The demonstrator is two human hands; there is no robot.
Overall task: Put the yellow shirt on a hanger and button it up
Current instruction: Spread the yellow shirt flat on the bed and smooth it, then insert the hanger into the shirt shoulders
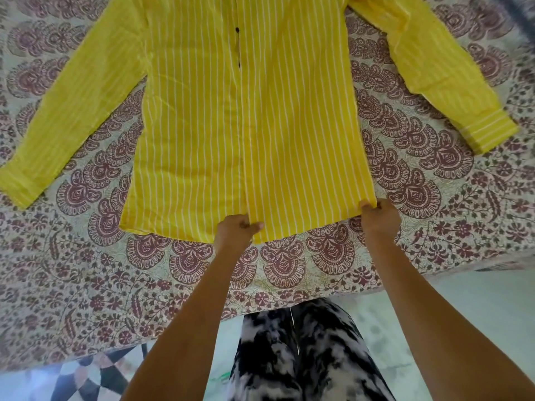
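I see the yellow shirt [249,117] lying flat, front side up, on the patterned bedsheet [86,285], both sleeves spread to the sides. My left hand [236,230] pinches the bottom hem of the shirt at the middle, where the front opening ends. My right hand [376,217] grips the hem corner on the shirt's right side. Dark buttons [238,29] sit along the placket higher up.

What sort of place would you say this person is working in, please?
Probably a bedroom at home: the yellow shirt lies spread flat on a maroon-patterned bedspread covering what looks like a bed, with pale floor below its edge.
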